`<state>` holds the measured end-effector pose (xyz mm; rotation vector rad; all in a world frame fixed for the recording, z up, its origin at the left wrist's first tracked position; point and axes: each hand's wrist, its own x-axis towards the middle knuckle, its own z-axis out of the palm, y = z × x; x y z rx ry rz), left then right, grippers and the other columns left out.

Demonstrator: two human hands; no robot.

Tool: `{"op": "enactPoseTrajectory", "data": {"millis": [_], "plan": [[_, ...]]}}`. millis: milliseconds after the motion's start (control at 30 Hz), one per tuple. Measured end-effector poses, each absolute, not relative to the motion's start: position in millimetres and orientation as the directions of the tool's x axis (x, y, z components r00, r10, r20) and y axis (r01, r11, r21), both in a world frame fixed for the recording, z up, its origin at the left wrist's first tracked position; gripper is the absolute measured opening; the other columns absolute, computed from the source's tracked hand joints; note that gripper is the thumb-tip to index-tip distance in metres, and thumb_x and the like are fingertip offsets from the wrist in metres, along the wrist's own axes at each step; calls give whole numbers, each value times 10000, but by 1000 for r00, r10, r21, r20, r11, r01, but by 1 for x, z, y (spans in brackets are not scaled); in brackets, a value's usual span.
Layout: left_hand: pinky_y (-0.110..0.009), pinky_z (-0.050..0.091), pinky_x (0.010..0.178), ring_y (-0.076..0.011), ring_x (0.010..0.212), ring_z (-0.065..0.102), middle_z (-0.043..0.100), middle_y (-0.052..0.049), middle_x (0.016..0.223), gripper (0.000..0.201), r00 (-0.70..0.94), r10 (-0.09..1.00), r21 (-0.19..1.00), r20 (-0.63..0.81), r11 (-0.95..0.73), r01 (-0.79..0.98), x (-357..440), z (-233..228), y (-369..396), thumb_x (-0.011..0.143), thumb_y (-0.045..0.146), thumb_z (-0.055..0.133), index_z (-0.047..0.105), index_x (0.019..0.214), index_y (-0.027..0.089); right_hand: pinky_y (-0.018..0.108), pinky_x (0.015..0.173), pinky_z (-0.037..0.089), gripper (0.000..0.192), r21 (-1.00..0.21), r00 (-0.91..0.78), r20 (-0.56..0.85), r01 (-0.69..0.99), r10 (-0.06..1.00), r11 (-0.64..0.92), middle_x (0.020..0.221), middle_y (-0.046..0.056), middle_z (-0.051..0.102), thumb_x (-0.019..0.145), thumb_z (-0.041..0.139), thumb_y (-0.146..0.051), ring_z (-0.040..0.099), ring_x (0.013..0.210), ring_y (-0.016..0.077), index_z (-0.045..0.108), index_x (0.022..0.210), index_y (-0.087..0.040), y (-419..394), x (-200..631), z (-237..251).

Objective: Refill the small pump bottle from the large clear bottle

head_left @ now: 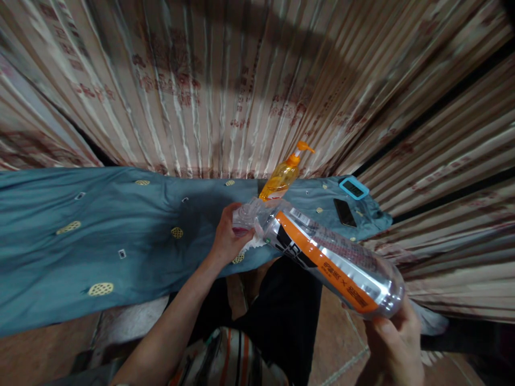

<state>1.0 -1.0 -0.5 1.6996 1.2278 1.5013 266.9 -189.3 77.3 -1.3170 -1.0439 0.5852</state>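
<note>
Large clear plastic bottle point(330, 257) with orange-and-black label held tilted in mid-air, base toward the wearer, neck pointing down and away toward the near edge of the surface point(80, 241), which is draped in teal cloth with small yellow motifs

Right hand point(392, 343) curled under the bottle's base, fingers closed round its bottom rim, carrying the weight. Left hand point(229, 238) closed round the neck end, with a white cloth or tissue point(251, 244) bunched against the bottle's shoulder; whether the cap is on or off cannot be made out, as the neck is blurred and partly covered by the fingers

Progress, as a judgement: wiping of the bottle looks under way at the neck and shoulder only. The label and lower body show no cloth on them, so most of the bottle seems left to do. Bottle not set down

Bottle spans between the two hands, above the surface's near edge and the wearer's lap

Also on the surface: orange pump dispenser bottle point(284, 177) upright at the far edge, just beyond the left hand; dark phone point(345, 212) and a blue-framed small device point(353, 188) toward the far right corner. Striped curtain point(241, 80) behind
</note>
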Motion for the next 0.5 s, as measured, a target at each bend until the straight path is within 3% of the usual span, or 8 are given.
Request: {"op": "enactPoseTrajectory", "data": {"millis": [500], "plan": [[-456, 541, 993, -270, 1124, 651, 631, -85, 1207, 637, -33, 887, 857, 460, -434, 278, 0, 0, -1, 730, 290, 799, 491, 1282, 210, 425, 1016, 499, 737, -958, 457, 273, 210, 846, 196, 1390, 133, 640, 751, 786, -475, 556, 1329, 358, 588, 1406, -199, -189, 266, 79]]}}
